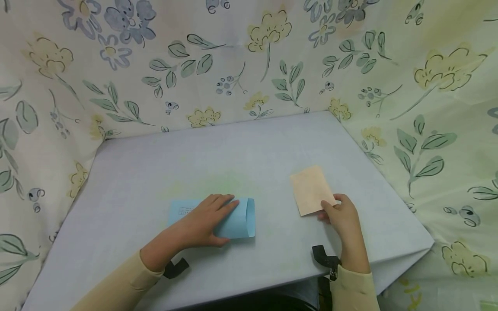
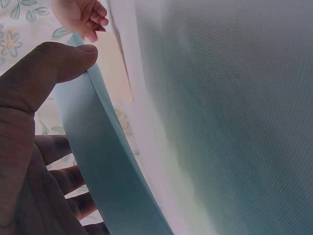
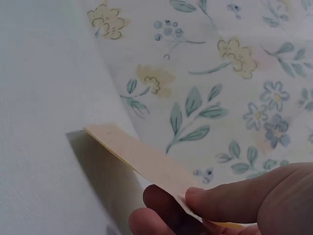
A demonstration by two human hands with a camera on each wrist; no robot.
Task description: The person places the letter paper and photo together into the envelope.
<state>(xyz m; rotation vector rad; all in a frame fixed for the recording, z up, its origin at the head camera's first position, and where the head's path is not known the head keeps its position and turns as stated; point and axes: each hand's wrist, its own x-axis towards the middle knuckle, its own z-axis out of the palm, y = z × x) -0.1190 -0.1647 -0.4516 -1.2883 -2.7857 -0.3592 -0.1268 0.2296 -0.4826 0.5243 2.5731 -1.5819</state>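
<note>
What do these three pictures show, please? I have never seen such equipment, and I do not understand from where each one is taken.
There is no robot: a person works bare-handed. The wide picture comes from a head camera looking forward and down; the close ones come from a camera on each wrist. The table has a pale cloth over it, and flowered fabric hangs behind it and at its sides. The left hand grips a blue paper sleeve, open at the end nearer the right hand, which pinches a peach paper by one corner.

Two hands (image 1: 206,221) (image 1: 343,216), two paper items (image 1: 235,223) (image 1: 312,190), one table (image 1: 233,155)
</note>
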